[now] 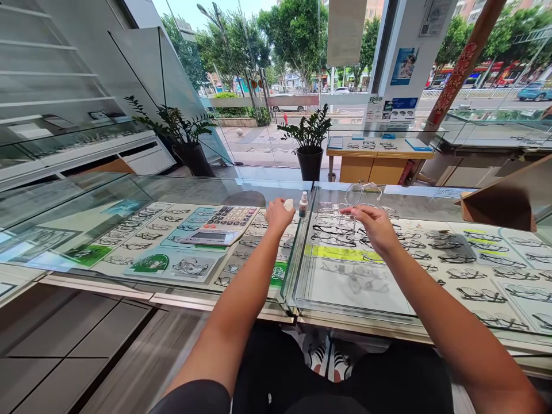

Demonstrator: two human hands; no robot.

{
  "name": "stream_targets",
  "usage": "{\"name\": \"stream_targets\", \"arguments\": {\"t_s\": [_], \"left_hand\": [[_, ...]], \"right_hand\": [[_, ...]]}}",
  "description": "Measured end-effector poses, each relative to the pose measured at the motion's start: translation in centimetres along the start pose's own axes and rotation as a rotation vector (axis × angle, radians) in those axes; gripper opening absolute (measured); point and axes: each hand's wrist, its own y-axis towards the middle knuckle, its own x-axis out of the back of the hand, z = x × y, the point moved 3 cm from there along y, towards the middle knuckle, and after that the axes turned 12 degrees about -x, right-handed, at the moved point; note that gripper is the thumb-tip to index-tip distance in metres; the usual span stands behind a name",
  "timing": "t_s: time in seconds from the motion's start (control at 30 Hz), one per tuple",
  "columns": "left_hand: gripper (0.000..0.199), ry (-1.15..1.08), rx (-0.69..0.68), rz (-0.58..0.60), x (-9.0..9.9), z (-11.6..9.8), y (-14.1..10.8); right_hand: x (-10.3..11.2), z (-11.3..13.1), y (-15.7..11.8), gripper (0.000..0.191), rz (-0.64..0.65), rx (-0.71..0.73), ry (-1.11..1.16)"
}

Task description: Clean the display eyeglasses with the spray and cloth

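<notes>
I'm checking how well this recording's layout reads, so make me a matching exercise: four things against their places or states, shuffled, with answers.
Things
1. Left hand
2. Right hand
3. Small bottle
4. Calculator

Places or states
A. Upright on the glass counter, between the two hands
B. Lying face up, to the left of both hands
C. Holding up a pair of glasses
D. Holding a small white thing

Right pairs: 1-D, 2-C, 3-A, 4-B
</notes>
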Motion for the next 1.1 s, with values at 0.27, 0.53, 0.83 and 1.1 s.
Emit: {"name": "stream_targets", "arguments": {"t_s": [0.27, 0.53, 0.83, 1.1], "left_hand": [[0.047, -0.117, -0.201, -0.018, 0.7, -1.0, 0.0], [0.041, -0.057, -0.502, 0.235, -2.1, -3.2, -0.9], [0.033, -0.102, -0.197, 0.054, -0.5, -0.2, 0.7], [0.029, -0.142, -0.104, 0.055, -0.5, 0.6, 0.6]], "right_hand": [[0.0, 0.4, -0.1, 0.019, -0.004, 0.004, 0.016], [0.1, 0.3, 0.0, 0.019, -0.017, 0.004, 0.015], [0.1, 0.2, 0.0, 0.019, -0.015, -0.002, 0.027], [0.0, 0.4, -0.1, 0.022, -0.019, -0.005, 0.005]]}}
